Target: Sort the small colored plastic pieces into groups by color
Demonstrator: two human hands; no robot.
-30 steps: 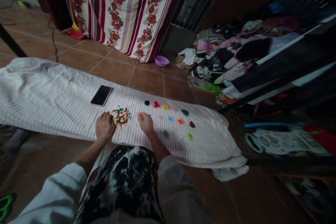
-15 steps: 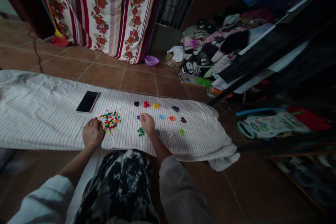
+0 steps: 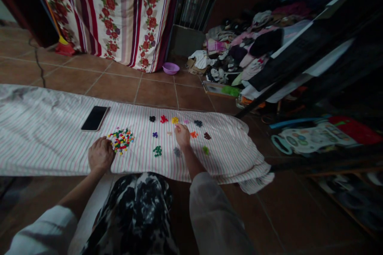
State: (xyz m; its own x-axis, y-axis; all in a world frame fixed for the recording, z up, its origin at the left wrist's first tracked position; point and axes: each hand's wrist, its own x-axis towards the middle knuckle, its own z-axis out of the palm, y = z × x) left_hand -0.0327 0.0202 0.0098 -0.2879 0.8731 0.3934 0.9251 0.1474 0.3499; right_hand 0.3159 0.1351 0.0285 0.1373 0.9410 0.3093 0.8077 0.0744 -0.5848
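Note:
My left hand (image 3: 101, 154) rests on the striped cloth (image 3: 62, 143), fingers bent at the left edge of a mixed pile of small coloured pieces (image 3: 122, 141). My right hand (image 3: 182, 135) hovers over the sorted groups, its fingers pinched on something too small to make out. Just beyond its fingertips lies the yellow group (image 3: 175, 120). Beside it are the red group (image 3: 163, 119) and a pale pink one (image 3: 186, 121). Orange pieces (image 3: 194, 134) lie right of the hand, dark green ones (image 3: 157, 151) to its lower left. The light blue group is hidden.
A phone (image 3: 95, 118) lies on the cloth left of the mixed pile. Beyond, on the tiled floor, are a purple bowl (image 3: 170, 68), a red broom (image 3: 65, 48) and a heap of clothes (image 3: 239, 48). A floral curtain (image 3: 125, 16) hangs behind.
My right hand has moved right, from over the purple pieces to near the yellow and pink ones. Purple, beige and grey groups are uncovered. The whole view has shifted slightly.

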